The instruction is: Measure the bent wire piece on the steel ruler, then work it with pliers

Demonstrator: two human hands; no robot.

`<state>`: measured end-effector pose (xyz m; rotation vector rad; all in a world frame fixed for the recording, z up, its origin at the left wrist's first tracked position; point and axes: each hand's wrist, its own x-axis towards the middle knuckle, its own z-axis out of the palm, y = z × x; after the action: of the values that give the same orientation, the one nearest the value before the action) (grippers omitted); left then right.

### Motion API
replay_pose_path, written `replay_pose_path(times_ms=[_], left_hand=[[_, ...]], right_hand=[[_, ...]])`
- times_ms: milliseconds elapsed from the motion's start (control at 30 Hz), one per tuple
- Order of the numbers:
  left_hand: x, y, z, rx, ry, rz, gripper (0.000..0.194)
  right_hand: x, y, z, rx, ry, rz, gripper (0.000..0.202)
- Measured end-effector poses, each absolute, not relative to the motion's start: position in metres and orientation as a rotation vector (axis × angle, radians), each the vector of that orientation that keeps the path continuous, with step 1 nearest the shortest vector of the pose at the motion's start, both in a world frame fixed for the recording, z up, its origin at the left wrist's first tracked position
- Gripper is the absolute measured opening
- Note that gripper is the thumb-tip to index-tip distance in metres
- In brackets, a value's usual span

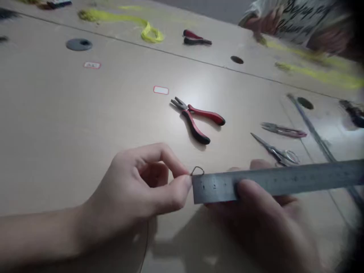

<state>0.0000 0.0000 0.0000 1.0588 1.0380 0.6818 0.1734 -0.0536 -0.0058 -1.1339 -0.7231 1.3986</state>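
My left hand (142, 182) pinches a thin dark wire between thumb and index finger. The wire's small bent loop (198, 170) sticks out to the right, by the upper left corner of a metal ruler (216, 186). A thin strand hangs below the same hand. My right hand (264, 220) grips the ruler, thumb on its marked face and fingers behind. The ruler reaches to the right edge of the view. Just beyond the hands lie pliers (186, 109) with red and black handles, their jaws apart.
Scissors (277, 150) and small snips (284, 131) lie at the right, near a long thin rod (313, 131). Farther back are other pliers (195, 38), yellow strands (122, 17) and labels (160, 90). Across the table, a person's hands (264, 24) are near yellow material.
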Motion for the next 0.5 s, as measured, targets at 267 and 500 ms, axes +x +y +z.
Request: replay_pose_path(times_ms=[267, 500], left_hand=[[-0.0025, -0.0048, 0.0048, 1.164, 1.071, 0.714, 0.018], [-0.0014, -0.0039, 0.0039, 1.228, 1.125, 0.759, 0.017]], right_hand=[[0.1715, -0.0545, -0.0064, -1.126, -0.739, 1.376, 0.011], [0.1714, -0.0542, -0.0070, -1.133, -0.743, 1.374, 0.014]])
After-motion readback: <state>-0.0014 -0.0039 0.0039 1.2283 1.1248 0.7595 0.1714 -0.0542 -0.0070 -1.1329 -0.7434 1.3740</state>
